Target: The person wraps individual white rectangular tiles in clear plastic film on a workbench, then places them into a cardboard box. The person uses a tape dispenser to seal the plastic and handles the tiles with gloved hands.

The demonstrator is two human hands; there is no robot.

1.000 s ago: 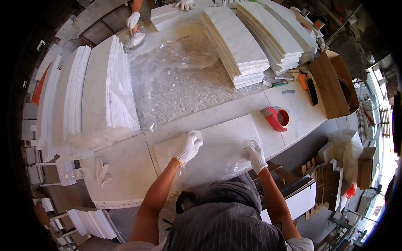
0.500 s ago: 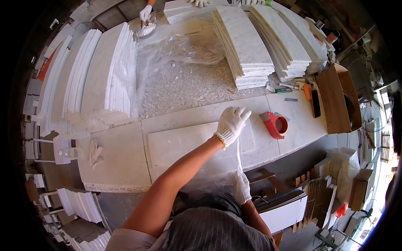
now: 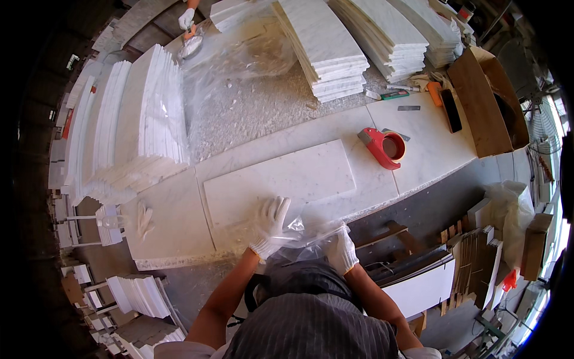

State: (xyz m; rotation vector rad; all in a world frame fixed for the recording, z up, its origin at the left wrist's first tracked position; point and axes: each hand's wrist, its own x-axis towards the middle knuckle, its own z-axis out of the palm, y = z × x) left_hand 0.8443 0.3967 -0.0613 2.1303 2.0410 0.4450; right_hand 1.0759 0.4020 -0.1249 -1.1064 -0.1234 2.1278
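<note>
A flat marble slab (image 3: 281, 176) lies on the near stone worktop (image 3: 173, 221), close in front of me. My left hand (image 3: 270, 227), in a white knit glove, is over the slab's near edge with its fingers stretched out. Crumpled clear plastic film (image 3: 305, 233) runs from beside its thumb to my right hand (image 3: 342, 250). That hand, gloved too, pinches the film at the worktop's front edge. Beyond the slab's right end sits a red tape dispenser (image 3: 382, 148). A loose white glove (image 3: 144, 221) rests to the left.
Stacks of marble slabs stand at left (image 3: 140, 113) and far right (image 3: 323, 48). A cardboard box (image 3: 487, 102), a dark phone (image 3: 451, 111) and a green-handled cutter (image 3: 394, 95) are at the right. A co-worker's gloved hand (image 3: 186, 19) holds a tool over a bowl (image 3: 190, 46).
My left hand has come back from over the slab's far right toward me, its fingers now stretched out. The film has been drawn off the slab toward my body.
</note>
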